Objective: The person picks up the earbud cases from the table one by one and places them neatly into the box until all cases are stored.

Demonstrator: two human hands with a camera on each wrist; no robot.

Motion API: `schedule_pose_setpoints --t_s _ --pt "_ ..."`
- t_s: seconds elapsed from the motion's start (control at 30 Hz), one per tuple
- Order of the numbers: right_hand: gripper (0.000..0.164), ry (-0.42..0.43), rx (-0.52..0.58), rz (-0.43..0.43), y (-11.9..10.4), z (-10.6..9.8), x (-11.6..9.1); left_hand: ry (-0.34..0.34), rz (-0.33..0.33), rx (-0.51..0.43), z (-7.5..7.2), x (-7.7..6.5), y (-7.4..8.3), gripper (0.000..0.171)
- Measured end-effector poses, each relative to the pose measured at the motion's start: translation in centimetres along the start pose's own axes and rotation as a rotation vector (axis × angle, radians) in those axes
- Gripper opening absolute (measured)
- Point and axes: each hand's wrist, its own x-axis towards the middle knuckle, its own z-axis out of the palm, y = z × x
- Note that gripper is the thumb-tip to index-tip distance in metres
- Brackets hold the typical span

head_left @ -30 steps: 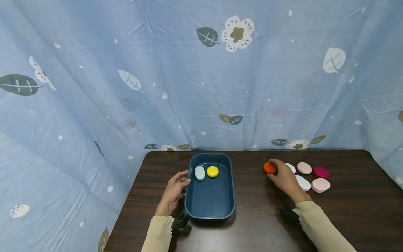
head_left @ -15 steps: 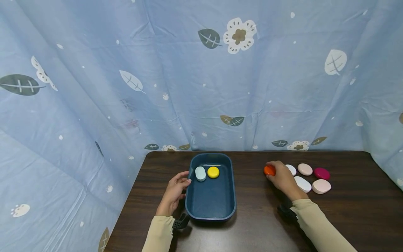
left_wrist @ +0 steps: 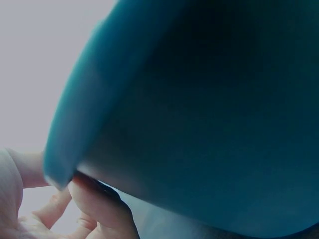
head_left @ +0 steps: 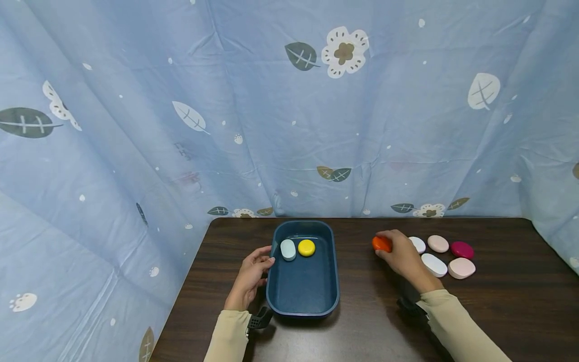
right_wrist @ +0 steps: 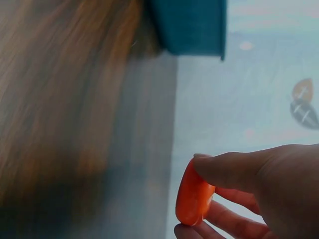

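My right hand (head_left: 403,256) pinches a rounded orange soap bar (head_left: 381,244) between thumb and fingertips. In the right wrist view the orange soap (right_wrist: 190,199) stands on edge in that grip, apparently off the table. On the left, my left hand (head_left: 250,275) holds the side of a dark blue rectangular basin (head_left: 302,314); the left wrist view has its rim between thumb and fingers (left_wrist: 99,201). Inside the basin lie a pale blue oval soap (head_left: 288,250) and a round yellow soap (head_left: 306,247), side by side near the far end.
Right of my right hand, several soaps rest on the dark wooden table (head_left: 362,322): a round white one (head_left: 417,245), a larger white one (head_left: 434,265), two pale pink ones (head_left: 438,244) and a magenta one (head_left: 462,250). A blue patterned curtain (head_left: 271,100) hangs behind the table.
My right hand has taken the orange soap and shifted slightly left with it, away from the other soaps. The left hand and basin stay put.
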Motion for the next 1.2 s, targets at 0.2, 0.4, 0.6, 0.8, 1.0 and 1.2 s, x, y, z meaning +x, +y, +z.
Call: schedule_pose_setpoints --t_s 0.2,0.4,0.6,0.8,1.0,1.2 --pt "0.044 0.024 0.042 -0.036 -2.6 -0.6 -0.2 -0.001 -0.002 -0.002 0.1 0.1 0.0 0.041" --pt "0.044 0.04 0.103 -0.084 -4.9 -0.7 0.0 0.005 -0.008 -0.001 0.1 0.2 0.1 0.041" --pt "0.043 0.03 0.161 -0.133 -6.7 -0.4 0.3 0.004 -0.01 0.005 0.2 0.3 0.2 0.04" --pt "0.043 0.002 0.197 -0.152 -8.3 0.2 0.3 0.001 -0.006 0.002 0.2 0.3 0.2 0.04" --pt "0.043 -0.031 0.214 -0.169 -9.8 1.3 0.4 0.01 -0.007 0.004 0.1 0.1 0.0 0.041" --pt "0.044 -0.075 0.223 -0.182 -11.4 2.2 0.5 0.01 -0.006 -0.005 0.1 0.1 0.0 0.041"
